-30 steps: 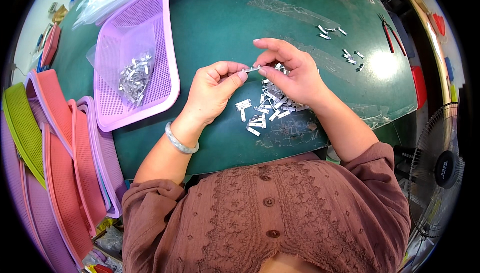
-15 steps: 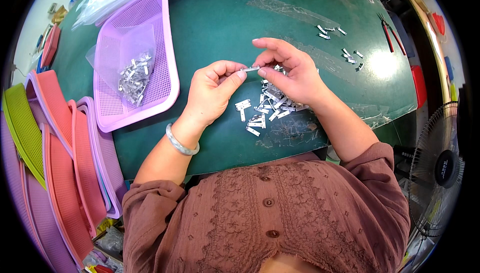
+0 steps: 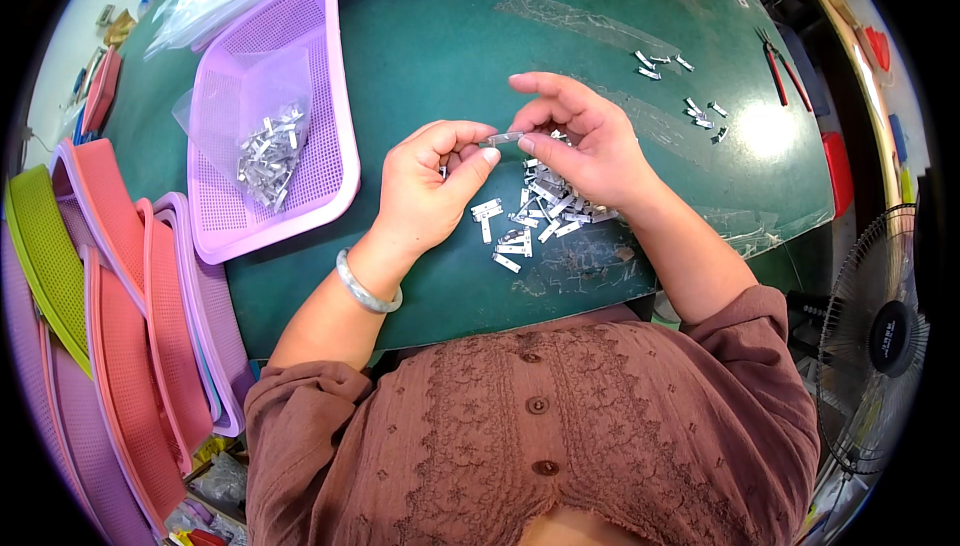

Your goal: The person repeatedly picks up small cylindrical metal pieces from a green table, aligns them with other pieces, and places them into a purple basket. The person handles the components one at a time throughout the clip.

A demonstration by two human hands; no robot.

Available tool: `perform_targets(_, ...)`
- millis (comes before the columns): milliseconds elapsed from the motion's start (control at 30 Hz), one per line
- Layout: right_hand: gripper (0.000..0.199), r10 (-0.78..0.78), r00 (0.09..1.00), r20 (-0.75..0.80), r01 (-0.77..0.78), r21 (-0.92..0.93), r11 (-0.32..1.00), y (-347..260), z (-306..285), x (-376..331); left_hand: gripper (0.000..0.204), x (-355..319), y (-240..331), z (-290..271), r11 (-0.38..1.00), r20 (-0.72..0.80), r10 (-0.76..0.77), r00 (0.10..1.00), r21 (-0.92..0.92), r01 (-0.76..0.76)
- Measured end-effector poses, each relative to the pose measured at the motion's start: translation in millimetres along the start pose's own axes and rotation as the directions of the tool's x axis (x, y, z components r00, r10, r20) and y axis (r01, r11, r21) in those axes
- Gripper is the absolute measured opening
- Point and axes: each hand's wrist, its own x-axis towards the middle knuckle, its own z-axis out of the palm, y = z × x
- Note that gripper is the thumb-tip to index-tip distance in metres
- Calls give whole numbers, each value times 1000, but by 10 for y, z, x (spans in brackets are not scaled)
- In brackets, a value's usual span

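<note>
A small silvery metal part point(image 3: 505, 138) spans the gap between my two hands, above the table. The thumb and forefinger of my left hand point(image 3: 432, 174) pinch its left end. At its other end, the thumb and a finger of my right hand point(image 3: 590, 151) close on it, while the upper fingers stay curled apart. Below and partly behind my right hand lies a pile of similar small metal parts point(image 3: 550, 204), with a few loose ones at its left side. Another small metallic bit point(image 3: 443, 172) shows by my left palm, partly covered by the fingers.
On the left stands a lilac basket point(image 3: 345, 161) holding a clear bag of metal parts point(image 3: 270, 161). Small groups of parts point(image 3: 698, 114) lie at right, near red-handled pliers point(image 3: 775, 74). Stacked baskets point(image 3: 130, 346) flank the table, and a fan point(image 3: 890, 336) stands right.
The metal part held between my fingers has turned, showing a broader face now. My left hand has shifted slightly to the right; the pile and basket are unchanged.
</note>
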Motion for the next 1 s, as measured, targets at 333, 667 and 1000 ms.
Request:
perform_targets(333,46,-134,991,-14,131,-123,984,0,10,4,14,8,-4,31,999,-56,-19,998,-29,18)
perform_targets(667,49,-146,989,-4,145,-105,984,15,13,6,13,14,32,31,995,-75,75,994,66,-70)
perform_targets(1000,50,-229,973,-1,226,-156,962,-3,6,11,14,34,135,17,879,-38,298,954,402,-258)
